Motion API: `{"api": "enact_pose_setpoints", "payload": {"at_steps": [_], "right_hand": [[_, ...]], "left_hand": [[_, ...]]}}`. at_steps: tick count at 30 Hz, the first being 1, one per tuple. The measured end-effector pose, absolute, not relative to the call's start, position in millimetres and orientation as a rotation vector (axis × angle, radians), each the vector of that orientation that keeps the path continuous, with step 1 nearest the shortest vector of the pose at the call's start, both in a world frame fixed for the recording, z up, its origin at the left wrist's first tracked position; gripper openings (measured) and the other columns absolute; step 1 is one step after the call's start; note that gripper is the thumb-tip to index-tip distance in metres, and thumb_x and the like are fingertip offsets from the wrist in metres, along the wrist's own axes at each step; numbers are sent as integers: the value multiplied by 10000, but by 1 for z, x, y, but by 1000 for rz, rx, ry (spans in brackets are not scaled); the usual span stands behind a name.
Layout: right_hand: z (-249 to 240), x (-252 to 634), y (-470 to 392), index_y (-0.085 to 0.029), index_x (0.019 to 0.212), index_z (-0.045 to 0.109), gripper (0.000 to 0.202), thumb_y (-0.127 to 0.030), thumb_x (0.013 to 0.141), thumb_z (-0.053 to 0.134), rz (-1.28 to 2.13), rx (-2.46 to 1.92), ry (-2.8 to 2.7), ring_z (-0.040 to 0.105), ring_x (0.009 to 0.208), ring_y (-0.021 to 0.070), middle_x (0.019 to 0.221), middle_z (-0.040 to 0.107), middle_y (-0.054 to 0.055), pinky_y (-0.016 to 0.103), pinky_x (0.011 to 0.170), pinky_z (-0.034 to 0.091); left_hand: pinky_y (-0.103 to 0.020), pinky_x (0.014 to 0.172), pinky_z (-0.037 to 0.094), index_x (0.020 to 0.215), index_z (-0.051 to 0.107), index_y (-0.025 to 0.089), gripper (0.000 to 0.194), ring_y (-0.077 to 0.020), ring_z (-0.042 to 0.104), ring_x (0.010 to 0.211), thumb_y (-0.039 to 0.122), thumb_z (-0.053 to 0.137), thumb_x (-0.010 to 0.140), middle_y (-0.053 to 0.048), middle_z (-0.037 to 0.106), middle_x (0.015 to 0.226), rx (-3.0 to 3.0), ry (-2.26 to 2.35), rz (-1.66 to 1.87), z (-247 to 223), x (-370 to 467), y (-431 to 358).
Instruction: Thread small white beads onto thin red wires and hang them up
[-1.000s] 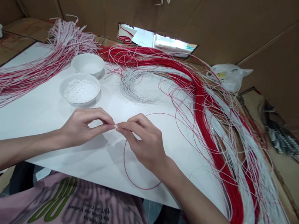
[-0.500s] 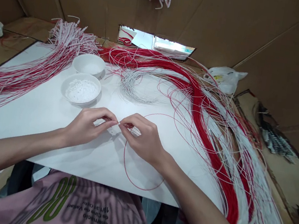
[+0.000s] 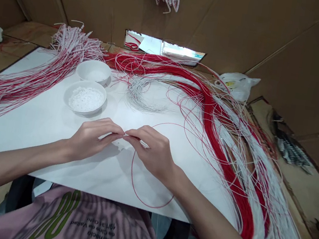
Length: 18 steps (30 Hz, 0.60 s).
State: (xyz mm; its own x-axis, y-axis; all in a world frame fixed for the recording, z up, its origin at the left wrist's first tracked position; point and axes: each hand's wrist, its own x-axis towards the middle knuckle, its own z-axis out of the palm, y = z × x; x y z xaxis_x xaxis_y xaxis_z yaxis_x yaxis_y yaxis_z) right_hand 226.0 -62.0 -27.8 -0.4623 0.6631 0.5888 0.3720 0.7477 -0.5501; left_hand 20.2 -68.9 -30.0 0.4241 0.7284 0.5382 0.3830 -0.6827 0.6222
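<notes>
Over the white table (image 3: 102, 179), my left hand (image 3: 92, 137) and my right hand (image 3: 153, 150) meet fingertip to fingertip, each in a pinch. A tiny white piece shows between the fingertips, too small to make out well. My right hand pinches a thin red wire (image 3: 132, 181), which loops down below that hand and curves away to the right. Beyond my left hand stands a white bowl (image 3: 103, 107) filled with small white pieces (image 3: 84, 99). Behind it is a second white bowl (image 3: 93, 70), its contents hard to tell.
Red and white strands (image 3: 34, 77) with white-tipped ends lie at the left. A thick bundle of red wires (image 3: 214, 131) and white wires (image 3: 279, 217) curves down the right side. A coil of pale wires (image 3: 139, 96) lies mid-table. Cardboard walls (image 3: 251, 29) surround the table.
The fingertips of my two hands have come closer together and now touch or nearly touch. The whole view has shifted slightly.
</notes>
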Motion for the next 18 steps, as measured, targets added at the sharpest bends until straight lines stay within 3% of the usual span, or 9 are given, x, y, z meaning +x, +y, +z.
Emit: {"api": "enact_pose_setpoints", "payload": {"at_steps": [5, 13, 18], "right_hand": [[-23, 226, -63, -190, 885, 653, 93, -168, 918, 569, 474, -774, -2121, 618, 721, 146, 789, 694, 26, 285, 695, 496], [-12, 250, -43, -191, 700, 553, 148, -45, 678, 572, 588, -1338, -2260, 569, 719, 170, 729, 621, 7, 298, 661, 435], [-13, 251, -42, -200, 899, 590, 345, 38, 666, 499, 824, -1281, -2121, 619, 773, 146, 842, 665, 1, 260, 669, 471]], "left_hand": [[-296, 749, 540, 995, 664, 182, 169, -163, 672, 800, 100, 596, 864, -50, 729, 874, 2349, 935, 1162, -29, 21, -71], [-258, 739, 517, 894, 655, 169, 69, -148, 651, 765, 217, 611, 872, -36, 709, 858, 2132, 1332, 1128, -23, 15, -66], [-251, 743, 510, 903, 660, 168, 84, -147, 653, 784, 235, 621, 871, -37, 708, 869, 2033, 1334, 1097, -28, 12, -64]]}}
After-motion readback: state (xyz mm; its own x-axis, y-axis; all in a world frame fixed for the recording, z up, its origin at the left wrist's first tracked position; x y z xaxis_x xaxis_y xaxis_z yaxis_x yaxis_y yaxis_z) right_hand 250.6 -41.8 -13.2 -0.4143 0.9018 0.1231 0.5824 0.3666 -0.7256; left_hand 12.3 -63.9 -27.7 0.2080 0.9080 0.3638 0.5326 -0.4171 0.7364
